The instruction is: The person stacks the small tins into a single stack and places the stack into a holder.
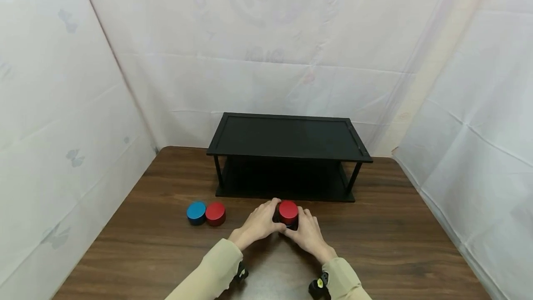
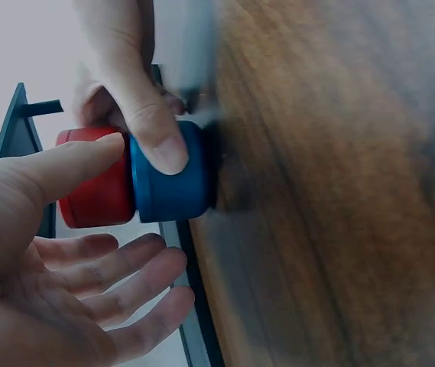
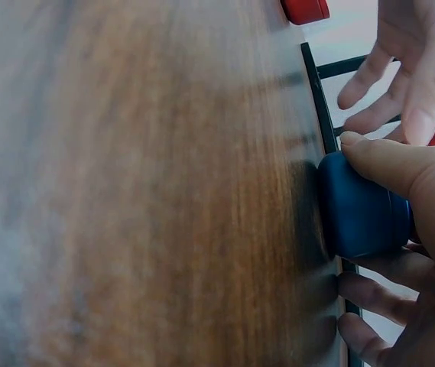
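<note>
A red round tin (image 1: pixel 288 210) sits on top of a blue round tin (image 2: pixel 173 191), the two forming a stack between both hands in front of the black rack. My right hand (image 1: pixel 308 234) grips the blue tin, its thumb across the near side and its fingers behind. Against the red tin lies the thumb of my left hand (image 1: pixel 259 222); in the left wrist view its other fingers are spread and loosely extended beside the stack. From the head view the blue tin is mostly hidden beneath the red one.
To the left, another blue tin (image 1: pixel 196 213) and another red tin (image 1: pixel 215 214) stand side by side on the wooden table (image 1: pixel 145 244). The black two-level rack (image 1: pixel 287 135) stands behind the hands. White cloth sheets (image 1: pixel 266 36) surround the table's back and sides.
</note>
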The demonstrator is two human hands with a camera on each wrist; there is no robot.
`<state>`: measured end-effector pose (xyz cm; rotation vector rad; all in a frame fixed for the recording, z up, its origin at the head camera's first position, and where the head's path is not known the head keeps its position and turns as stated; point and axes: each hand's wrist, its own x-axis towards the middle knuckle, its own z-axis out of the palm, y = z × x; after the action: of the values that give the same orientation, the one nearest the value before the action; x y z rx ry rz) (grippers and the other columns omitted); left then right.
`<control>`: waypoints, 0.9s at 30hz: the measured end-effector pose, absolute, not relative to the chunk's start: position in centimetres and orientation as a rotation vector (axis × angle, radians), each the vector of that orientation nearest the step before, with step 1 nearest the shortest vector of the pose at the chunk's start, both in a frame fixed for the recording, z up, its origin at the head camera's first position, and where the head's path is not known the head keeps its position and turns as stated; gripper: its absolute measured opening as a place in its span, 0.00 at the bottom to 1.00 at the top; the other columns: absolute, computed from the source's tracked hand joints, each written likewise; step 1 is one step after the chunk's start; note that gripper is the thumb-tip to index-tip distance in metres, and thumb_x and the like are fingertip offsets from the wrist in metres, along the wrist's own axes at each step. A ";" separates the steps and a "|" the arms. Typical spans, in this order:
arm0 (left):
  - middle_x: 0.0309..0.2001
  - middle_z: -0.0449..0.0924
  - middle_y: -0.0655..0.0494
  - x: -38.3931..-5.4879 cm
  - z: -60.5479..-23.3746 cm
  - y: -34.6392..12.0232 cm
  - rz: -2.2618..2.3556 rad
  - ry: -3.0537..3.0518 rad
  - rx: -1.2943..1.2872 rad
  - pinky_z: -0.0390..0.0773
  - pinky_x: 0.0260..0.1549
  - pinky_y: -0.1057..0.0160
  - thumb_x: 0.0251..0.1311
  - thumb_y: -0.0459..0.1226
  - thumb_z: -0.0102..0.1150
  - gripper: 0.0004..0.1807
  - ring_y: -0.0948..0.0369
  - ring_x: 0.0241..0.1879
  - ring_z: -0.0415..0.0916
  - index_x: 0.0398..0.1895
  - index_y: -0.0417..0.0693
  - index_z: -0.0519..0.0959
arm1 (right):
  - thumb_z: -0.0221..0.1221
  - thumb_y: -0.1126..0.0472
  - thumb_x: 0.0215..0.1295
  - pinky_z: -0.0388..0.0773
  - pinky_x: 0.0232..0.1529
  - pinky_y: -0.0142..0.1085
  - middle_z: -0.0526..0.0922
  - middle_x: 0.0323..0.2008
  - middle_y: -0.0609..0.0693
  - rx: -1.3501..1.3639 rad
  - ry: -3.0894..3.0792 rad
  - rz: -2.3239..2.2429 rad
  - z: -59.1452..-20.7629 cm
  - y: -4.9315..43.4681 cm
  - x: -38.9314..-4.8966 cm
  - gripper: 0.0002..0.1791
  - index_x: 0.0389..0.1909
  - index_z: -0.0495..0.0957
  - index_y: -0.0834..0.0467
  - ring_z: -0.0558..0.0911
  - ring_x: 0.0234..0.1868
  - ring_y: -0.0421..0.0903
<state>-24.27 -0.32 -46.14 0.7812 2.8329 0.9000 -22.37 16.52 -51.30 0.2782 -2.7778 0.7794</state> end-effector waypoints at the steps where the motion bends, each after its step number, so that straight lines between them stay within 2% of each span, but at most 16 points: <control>1: 0.53 0.73 0.47 -24.3 -46.1 -0.4 0.900 2.833 0.775 0.75 0.42 0.52 0.47 0.46 0.66 0.36 0.53 0.47 0.74 0.59 0.44 0.63 | 0.65 0.40 0.44 0.69 0.41 0.43 0.76 0.36 0.51 0.281 -2.775 0.778 -51.3 16.4 -22.3 0.37 0.49 0.69 0.62 0.74 0.38 0.44; 7: 0.56 0.70 0.43 -24.5 -45.6 -1.3 0.897 2.853 0.762 0.73 0.44 0.48 0.48 0.45 0.65 0.36 0.49 0.52 0.72 0.60 0.43 0.63 | 0.65 0.40 0.43 0.69 0.41 0.44 0.76 0.36 0.52 0.262 -2.748 0.784 -51.2 16.3 -22.4 0.38 0.49 0.69 0.62 0.75 0.38 0.45; 10: 0.55 0.71 0.43 -24.6 -45.5 -1.8 0.900 2.861 0.748 0.71 0.47 0.47 0.49 0.44 0.64 0.35 0.48 0.54 0.69 0.59 0.44 0.63 | 0.66 0.41 0.43 0.69 0.41 0.45 0.76 0.37 0.53 0.262 -2.756 0.795 -51.1 16.3 -22.3 0.38 0.50 0.69 0.62 0.75 0.38 0.46; 16: 0.45 0.75 0.46 -24.7 -45.2 -2.9 0.950 2.889 0.742 0.73 0.44 0.51 0.50 0.42 0.64 0.31 0.52 0.48 0.70 0.57 0.43 0.65 | 0.66 0.41 0.43 0.69 0.44 0.45 0.75 0.40 0.54 0.248 -2.785 0.812 -51.0 16.3 -22.3 0.40 0.52 0.67 0.63 0.75 0.40 0.47; 21: 0.45 0.74 0.47 -24.7 -45.1 -3.6 0.971 2.930 0.776 0.73 0.39 0.56 0.51 0.42 0.62 0.28 0.55 0.45 0.69 0.55 0.44 0.67 | 0.65 0.40 0.43 0.68 0.45 0.45 0.75 0.40 0.54 0.238 -2.785 0.806 -51.2 16.4 -22.3 0.41 0.53 0.67 0.63 0.76 0.41 0.47; 27: 0.45 0.74 0.48 -24.7 -45.1 -4.7 0.978 2.966 0.761 0.73 0.38 0.57 0.52 0.41 0.62 0.26 0.56 0.43 0.69 0.54 0.43 0.69 | 0.65 0.40 0.43 0.68 0.46 0.46 0.75 0.41 0.54 0.234 -2.786 0.828 -51.2 16.4 -22.1 0.41 0.53 0.67 0.62 0.76 0.41 0.48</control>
<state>-24.68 -4.70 -45.14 0.7610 2.9663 0.9781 -22.11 16.36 -51.17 0.2343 -2.7858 0.8279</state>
